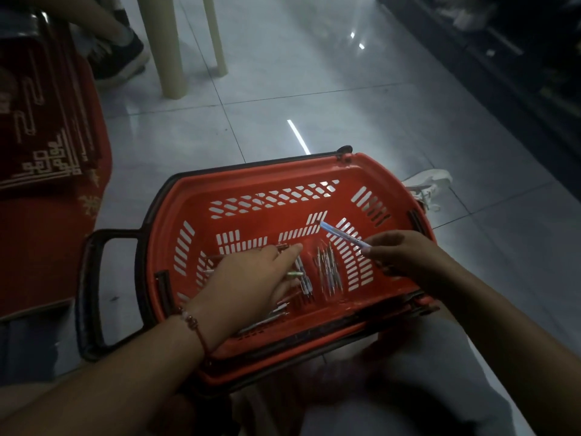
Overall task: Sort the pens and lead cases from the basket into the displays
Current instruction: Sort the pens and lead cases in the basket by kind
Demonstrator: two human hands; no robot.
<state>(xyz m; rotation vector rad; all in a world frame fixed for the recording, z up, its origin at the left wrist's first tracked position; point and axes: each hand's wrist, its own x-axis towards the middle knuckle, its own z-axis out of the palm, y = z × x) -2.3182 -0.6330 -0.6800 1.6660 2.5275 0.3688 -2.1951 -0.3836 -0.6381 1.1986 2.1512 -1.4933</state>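
A red plastic shopping basket (239, 180) rests on my lap, with several pens (327, 269) lying loose on its slotted bottom. My left hand (251, 278) reaches into the basket and pinches a green-tipped pen (295, 274) among the loose ones; its index finger points forward. My right hand (396, 250) hovers over the basket's right side and grips a light blue pen (341, 235), whose tip points up and to the left. More pens lie partly hidden under my left hand.
A black basket handle (94, 294) sticks out to the left. A red patterned stack (41, 127) sits at the far left. Beige stool legs (169, 48) and another person's dark shoe (119, 61) stand beyond on the tiled floor. Dark shelving (503, 58) runs along the right.
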